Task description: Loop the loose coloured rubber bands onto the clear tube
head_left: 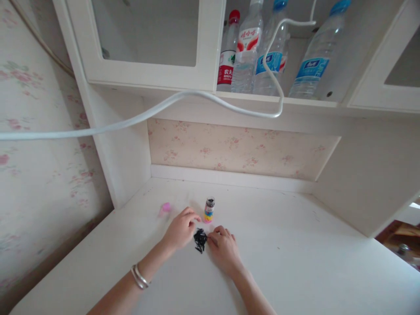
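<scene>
A small heap of thin black pieces [200,240], perhaps little elastic bands, lies on the white desktop between my hands. My left hand [182,226] hovers at the heap's upper left, its index finger stretched toward the jar and no object visible in it. At the heap's right edge, my right hand [224,246] rests with curled fingers, thumb and index fingertip close together; whatever they pinch is too small to make out. Just behind the heap a small clear jar [209,210] stands upright and uncapped, with black pieces on top and blue, yellow and pink layers below.
A pink cap [166,207] lies left of the jar. The white desktop [295,262] is bounded by cabinet side panels and a low back ledge. Overhead, a white cable [144,114] crosses the view before a shelf holding several plastic bottles [249,48].
</scene>
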The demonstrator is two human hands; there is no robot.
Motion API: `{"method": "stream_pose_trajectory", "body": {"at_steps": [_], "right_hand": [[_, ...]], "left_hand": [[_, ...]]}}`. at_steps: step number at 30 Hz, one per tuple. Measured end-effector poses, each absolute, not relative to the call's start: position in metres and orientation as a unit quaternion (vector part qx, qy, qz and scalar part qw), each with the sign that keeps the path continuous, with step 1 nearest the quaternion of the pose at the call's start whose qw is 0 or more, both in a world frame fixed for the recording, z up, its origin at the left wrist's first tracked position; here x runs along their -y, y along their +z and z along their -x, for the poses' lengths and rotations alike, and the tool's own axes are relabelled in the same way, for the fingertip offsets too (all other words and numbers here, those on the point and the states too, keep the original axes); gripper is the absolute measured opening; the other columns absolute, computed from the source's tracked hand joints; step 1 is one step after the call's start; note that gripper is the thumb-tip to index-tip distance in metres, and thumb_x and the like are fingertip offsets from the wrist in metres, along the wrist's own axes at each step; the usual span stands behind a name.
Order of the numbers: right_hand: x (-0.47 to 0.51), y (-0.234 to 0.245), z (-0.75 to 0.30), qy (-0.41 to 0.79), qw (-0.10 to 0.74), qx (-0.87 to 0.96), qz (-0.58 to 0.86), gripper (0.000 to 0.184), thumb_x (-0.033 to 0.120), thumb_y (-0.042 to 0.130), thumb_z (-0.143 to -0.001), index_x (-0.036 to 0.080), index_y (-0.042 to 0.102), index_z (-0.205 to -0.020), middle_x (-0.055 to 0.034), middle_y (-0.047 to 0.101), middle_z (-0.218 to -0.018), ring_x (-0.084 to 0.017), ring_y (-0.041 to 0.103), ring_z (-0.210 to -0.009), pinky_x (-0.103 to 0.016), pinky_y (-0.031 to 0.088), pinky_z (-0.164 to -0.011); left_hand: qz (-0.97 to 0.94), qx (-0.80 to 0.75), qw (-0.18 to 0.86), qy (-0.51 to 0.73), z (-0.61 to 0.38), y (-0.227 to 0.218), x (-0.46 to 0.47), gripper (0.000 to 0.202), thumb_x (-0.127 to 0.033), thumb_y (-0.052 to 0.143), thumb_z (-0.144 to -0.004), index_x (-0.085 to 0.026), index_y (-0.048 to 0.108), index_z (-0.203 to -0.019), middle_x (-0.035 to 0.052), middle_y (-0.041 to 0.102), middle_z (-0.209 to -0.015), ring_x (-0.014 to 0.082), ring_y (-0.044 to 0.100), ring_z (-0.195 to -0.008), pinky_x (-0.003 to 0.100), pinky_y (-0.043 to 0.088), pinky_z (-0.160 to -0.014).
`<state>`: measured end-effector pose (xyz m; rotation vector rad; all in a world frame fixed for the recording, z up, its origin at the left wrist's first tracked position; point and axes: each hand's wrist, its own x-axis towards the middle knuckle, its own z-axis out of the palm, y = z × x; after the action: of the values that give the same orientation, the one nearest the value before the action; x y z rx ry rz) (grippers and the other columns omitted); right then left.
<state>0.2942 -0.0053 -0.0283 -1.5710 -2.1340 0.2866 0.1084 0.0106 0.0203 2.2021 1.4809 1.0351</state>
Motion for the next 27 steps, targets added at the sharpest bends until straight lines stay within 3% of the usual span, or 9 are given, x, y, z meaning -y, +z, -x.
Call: {"method": "stream_pose_trajectory", "body": {"at_steps": [4,11,17,27], "right_hand": [[0.003,-0.030,-0.290,0.110,0.255,0.773,0.571,0.024,0.029,0.045,-0.089,0.028,0.068,-0.088,-0.0025,0.060,-0.096,-0.016,0.053,-0.091,-0.028,0.036,-0.078],[0.006,-0.040,-0.294,0.112,0.318,0.762,0.553,0.030,0.031,0.037,-0.092,0.023,0.066,-0.090,-0.0050,0.060,-0.092,-0.016,0.056,-0.086,-0.027,0.040,-0.079],[0.006,-0.043,-0.296,0.131,0.362,0.755,0.530,0.033,0.036,0.034,-0.093,0.021,0.062,-0.084,-0.0055,0.060,-0.088,-0.016,0.056,-0.081,-0.026,0.042,-0.075],[0.003,-0.046,-0.301,0.184,0.439,0.691,0.543,0.036,0.043,0.037,-0.090,0.020,0.062,-0.080,-0.0058,0.060,-0.086,-0.015,0.056,-0.076,-0.026,0.043,-0.071]], "left_hand": [[-0.755,-0.526,0.215,0.327,-0.101,-0.009,0.005,0.026,-0.011,0.045,-0.075,-0.022,0.064,-0.087,0.0029,0.060,-0.094,0.0140,0.056,-0.076,0.025,0.045,-0.073],[-0.780,-0.514,0.217,0.284,-0.102,-0.011,0.013,0.015,-0.030,0.053,-0.079,-0.024,0.066,-0.086,0.0022,0.061,-0.093,0.0162,0.057,-0.085,0.025,0.044,-0.077],[-0.803,-0.503,0.200,0.251,-0.101,-0.023,0.019,0.014,-0.027,0.055,-0.078,-0.024,0.066,-0.085,0.0019,0.060,-0.094,0.0163,0.057,-0.089,0.025,0.042,-0.081],[-0.776,-0.534,0.192,0.276,-0.102,-0.030,0.018,0.018,-0.027,0.037,-0.090,-0.021,0.053,-0.089,0.0020,0.063,-0.085,0.0158,0.057,-0.078,0.024,0.039,-0.068]]}}
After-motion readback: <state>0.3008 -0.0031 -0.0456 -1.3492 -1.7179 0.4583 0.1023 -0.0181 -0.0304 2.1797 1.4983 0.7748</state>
